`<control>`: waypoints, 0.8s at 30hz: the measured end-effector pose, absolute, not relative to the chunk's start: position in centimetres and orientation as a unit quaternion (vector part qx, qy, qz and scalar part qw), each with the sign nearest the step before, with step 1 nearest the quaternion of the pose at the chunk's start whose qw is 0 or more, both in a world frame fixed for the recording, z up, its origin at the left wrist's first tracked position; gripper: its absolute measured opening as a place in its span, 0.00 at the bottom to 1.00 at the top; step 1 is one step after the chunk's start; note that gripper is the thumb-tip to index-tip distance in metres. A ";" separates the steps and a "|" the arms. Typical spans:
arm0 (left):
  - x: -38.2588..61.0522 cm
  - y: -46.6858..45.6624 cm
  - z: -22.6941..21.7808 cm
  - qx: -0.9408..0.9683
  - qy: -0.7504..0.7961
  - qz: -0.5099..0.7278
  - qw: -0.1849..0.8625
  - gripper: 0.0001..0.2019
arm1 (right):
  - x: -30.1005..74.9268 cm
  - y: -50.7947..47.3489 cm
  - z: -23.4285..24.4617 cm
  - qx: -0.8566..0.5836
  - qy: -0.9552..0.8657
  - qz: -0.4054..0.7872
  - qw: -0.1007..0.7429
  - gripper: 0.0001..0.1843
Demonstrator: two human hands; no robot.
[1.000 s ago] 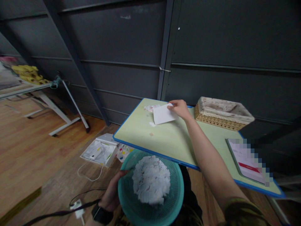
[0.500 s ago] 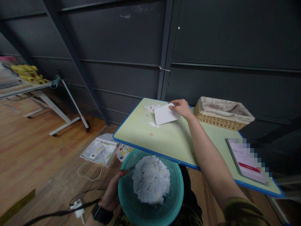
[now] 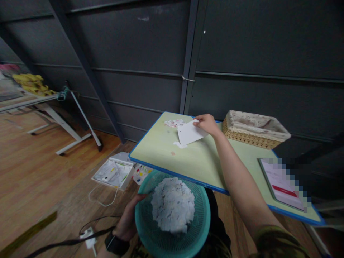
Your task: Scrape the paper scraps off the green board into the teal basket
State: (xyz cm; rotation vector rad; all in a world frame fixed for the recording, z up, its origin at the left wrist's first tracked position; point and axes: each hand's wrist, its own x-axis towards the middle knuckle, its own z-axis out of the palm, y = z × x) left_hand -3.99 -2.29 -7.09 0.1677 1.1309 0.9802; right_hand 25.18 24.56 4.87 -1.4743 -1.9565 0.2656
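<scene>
Before the bench [image 3: 193,161], the left hand [image 3: 129,219] holds a green basket [image 3: 201,211] of paper scraps [image 3: 173,204] by its rim. On the bench's right end lies a tablet [image 3: 279,186], its writing unreadable. Over the bench's left half, the right hand's [image 3: 207,124] fingers pinch a white card [image 3: 189,132]; its long axis slants, free end toward the bench's left edge. A wicker basket [image 3: 247,137] stands at the bench's back.

Materials, by appearance: the turquoise basin [image 3: 205,215] was perforated plastic with a slight gloss; the scraps [image 3: 173,204] within it and the smooth card [image 3: 191,133] were matt paper. The tabletop [image 3: 196,163] was smooth, faintly sheened. The basket [image 3: 247,139] was rough woven fibre with a cloth lining [image 3: 242,118]. The wall panels [image 3: 139,39] resembled painted metal; the floor [image 3: 29,150], glossy wood.
</scene>
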 end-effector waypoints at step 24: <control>-4.0 -2.3 -7.3 0.070 0.508 0.466 0.721 0.08 | 24.4 24.8 4.2 -0.555 -0.710 0.095 0.423 0.16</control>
